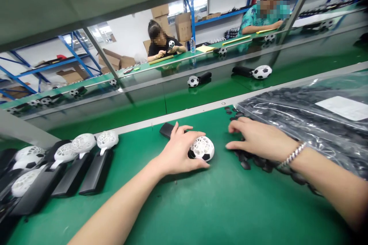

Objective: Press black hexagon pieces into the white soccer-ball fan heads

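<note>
My left hand [179, 151] curves around a white football-shaped head [203, 148] with an openwork top and some black patches, thumb at the near side and fingers at the far side. Behind the fingers a black handle [166, 130] sticks out, lying on the green table. To the right, my right hand [253, 138], with a braided bracelet on its wrist, hovers at or touches a spread of small black pieces [244, 164]. Its thumb and forefinger are apart and nothing shows between them; the other fingers are partly hidden.
Several white openwork balls on black handles [97, 170] lie at left. A clear plastic bag [287, 111] of black pieces lies at right. Beyond the table rim, a green conveyor belt [172, 101] carries finished-looking balls [262, 72]. Two people [163, 44] sit across it.
</note>
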Available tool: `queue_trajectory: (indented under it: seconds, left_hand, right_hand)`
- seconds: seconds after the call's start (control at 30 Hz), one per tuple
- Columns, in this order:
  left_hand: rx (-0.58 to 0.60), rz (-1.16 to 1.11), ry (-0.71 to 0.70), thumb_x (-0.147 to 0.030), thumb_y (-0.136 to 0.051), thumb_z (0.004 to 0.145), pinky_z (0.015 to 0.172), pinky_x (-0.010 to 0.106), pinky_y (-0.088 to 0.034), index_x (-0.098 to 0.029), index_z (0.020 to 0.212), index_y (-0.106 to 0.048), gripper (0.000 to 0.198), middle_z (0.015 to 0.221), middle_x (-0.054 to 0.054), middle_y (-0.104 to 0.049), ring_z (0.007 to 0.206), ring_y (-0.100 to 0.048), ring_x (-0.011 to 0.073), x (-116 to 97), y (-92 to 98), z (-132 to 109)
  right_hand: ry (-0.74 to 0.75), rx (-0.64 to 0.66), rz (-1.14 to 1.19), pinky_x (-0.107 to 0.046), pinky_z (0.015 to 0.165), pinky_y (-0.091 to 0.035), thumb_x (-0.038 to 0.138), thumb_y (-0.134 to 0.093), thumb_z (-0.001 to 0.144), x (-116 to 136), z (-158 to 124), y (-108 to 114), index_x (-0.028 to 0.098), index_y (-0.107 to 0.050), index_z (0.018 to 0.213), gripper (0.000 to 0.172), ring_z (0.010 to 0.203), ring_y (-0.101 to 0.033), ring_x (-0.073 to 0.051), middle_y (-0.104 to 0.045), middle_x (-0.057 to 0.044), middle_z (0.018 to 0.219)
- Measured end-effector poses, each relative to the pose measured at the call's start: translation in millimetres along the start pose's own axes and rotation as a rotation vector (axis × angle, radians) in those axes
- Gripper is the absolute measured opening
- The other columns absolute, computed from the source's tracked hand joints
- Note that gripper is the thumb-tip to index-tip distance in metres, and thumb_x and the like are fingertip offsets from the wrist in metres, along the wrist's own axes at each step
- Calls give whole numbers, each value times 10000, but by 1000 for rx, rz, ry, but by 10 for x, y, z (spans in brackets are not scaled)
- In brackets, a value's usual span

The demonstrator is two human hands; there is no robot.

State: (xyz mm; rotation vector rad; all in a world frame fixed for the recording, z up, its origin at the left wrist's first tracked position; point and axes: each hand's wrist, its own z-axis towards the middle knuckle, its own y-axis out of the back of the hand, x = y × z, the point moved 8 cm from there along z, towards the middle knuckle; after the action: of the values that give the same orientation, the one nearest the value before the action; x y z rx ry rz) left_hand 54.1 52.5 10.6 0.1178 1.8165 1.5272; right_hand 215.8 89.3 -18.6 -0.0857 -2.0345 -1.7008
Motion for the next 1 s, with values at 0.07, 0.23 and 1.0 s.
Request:
queue_trajectory:
  seconds: [0.07,0.23,1.0]
  left_hand:
    - [106,-35,-4,-438,-705,637,1083,565,-15,-271,1260,-430,700,1337,46,-457,1329,-198,305,17,-11,-7]
    - [157,-150,134,-239,-666,669,1061,567,-138,-320,1284,-392,677,1504,48,-79,1375,51,307,93,-58,-62]
    - [67,-359,156,-224,-702,619,1095,481,-127,-236,1243,-425,684,1493,105,-86,1382,33,268,166,-137,-34]
  right_hand:
    - [-36,55,-75,-275,534,-350,384,-612,693,-127,-5,-15,211,-583,815,214,657,-559,-186,-609,-45,836]
    - [54,173,42,-262,528,-349,215,-461,792,-19,-13,-151,214,-551,663,157,595,-559,-155,-620,2,649]
    - [243,6,247,-250,634,-464,214,-436,858,453,-180,-34,207,-587,855,152,708,-606,-146,-650,-8,804]
